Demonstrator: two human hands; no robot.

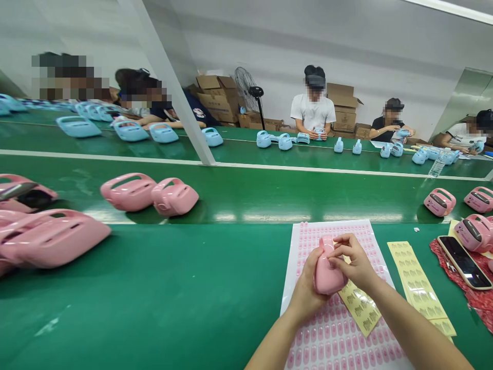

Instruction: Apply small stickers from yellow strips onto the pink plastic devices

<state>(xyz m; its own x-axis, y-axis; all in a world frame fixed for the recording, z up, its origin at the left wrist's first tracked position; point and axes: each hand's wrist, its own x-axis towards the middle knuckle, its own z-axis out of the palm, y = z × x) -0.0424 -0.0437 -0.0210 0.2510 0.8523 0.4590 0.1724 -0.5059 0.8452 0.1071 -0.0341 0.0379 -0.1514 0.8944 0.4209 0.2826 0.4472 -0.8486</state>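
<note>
At far left on the green worktop [154, 298], pink shells [50, 236] lie in a heap, and two more pink shells [148, 194] touch each other further back on the belt. Your left hand [308, 288] cups a pink shell [327, 275] from below and behind, its grip closed around the body. You hold the shell over the sticker sheet [331, 334], a white sheet with rows of small pink ovals. Your right hand [352, 262] sits on the shell's right side and top, fingertips pinched against it, so both hands clasp the same piece. Just under your right wrist lies a yellow label strip [362, 308], tilted and overlapping the sheet's edge. A second yellow strip [418, 285] lies to its right, flat on the worktop. Further right, a phone [464, 262] rests on a red cloth [477, 298], with more pink shells [475, 231] beside and behind it. Across the belt, blue shells [283, 141] stand in groups, and other people sit there handling them.
</note>
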